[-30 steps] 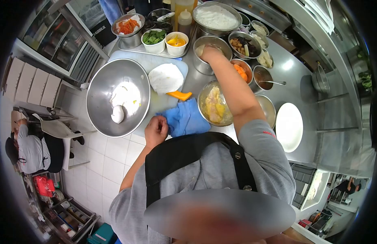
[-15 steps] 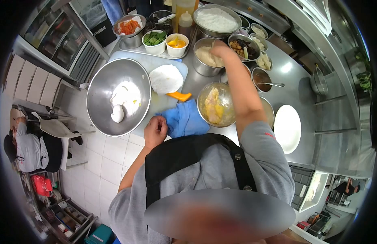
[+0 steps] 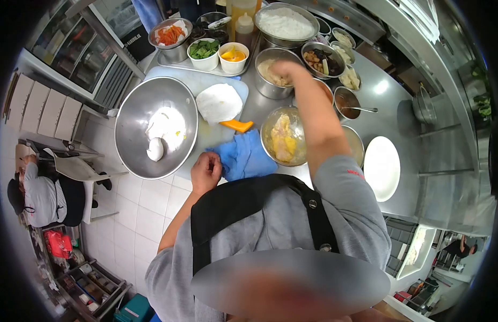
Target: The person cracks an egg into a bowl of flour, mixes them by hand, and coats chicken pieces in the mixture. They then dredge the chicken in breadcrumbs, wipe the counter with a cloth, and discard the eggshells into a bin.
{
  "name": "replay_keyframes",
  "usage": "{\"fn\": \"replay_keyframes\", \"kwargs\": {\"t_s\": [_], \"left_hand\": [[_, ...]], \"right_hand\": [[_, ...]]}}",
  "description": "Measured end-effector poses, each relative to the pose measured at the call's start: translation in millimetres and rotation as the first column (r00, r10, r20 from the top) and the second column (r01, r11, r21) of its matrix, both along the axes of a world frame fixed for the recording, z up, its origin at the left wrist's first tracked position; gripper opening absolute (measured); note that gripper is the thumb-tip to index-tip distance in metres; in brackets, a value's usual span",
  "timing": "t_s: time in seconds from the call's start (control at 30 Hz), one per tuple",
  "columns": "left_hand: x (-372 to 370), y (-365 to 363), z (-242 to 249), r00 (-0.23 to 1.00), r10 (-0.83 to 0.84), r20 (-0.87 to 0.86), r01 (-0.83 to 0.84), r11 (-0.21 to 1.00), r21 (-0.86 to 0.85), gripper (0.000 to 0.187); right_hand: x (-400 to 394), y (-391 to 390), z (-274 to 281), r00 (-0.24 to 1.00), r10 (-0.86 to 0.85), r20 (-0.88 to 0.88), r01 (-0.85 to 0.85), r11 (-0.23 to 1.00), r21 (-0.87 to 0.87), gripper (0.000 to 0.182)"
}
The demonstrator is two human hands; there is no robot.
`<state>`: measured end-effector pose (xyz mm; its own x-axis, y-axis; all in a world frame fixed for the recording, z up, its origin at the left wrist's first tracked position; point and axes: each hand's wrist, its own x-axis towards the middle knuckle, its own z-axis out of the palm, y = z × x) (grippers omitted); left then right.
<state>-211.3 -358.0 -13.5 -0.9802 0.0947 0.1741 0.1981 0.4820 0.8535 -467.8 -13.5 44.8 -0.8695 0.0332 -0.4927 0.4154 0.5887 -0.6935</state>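
- The right hand [image 3: 284, 68] reaches over a steel pot [image 3: 273, 75] of pale filling, behind the bowl of yellow food [image 3: 284, 140]. Fingers curl down into the pot; whether they pinch any filling cannot be told.
- Done well, a small pinch would be lifted straight up, clear of the pot's rim.
- The left hand [image 3: 206, 170] rests loosely curled, holding nothing visible, touching the blue cloth [image 3: 246, 155] left of that bowl.
- A round white wrapper [image 3: 219, 103] lies on the cutting board [image 3: 208, 134], further left.
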Motion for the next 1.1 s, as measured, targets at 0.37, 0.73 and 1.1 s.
{"fn": "replay_keyframes", "kwargs": {"t_s": [0.37,0.73,1.1], "left_hand": [[-3,0,1,1.000,0.016,-0.002,-0.016,1.000,0.009,0.005],[-2,-2,-7,1.000,0.003,-0.024,-0.002,1.000,0.028,0.004],[-4,-2,1,0.998,-0.013,-0.054,0.013,1.000,-0.011,0.006]], "right_hand": [[-5,-4,-13,0.996,0.014,0.090,-0.034,0.976,0.217,0.050],[17,-51,-5,0.996,0.061,-0.064,0.003,0.697,0.717,0.068],[12,-16,17,0.975,0.221,0.004,-0.187,0.815,0.548,0.058]]}}
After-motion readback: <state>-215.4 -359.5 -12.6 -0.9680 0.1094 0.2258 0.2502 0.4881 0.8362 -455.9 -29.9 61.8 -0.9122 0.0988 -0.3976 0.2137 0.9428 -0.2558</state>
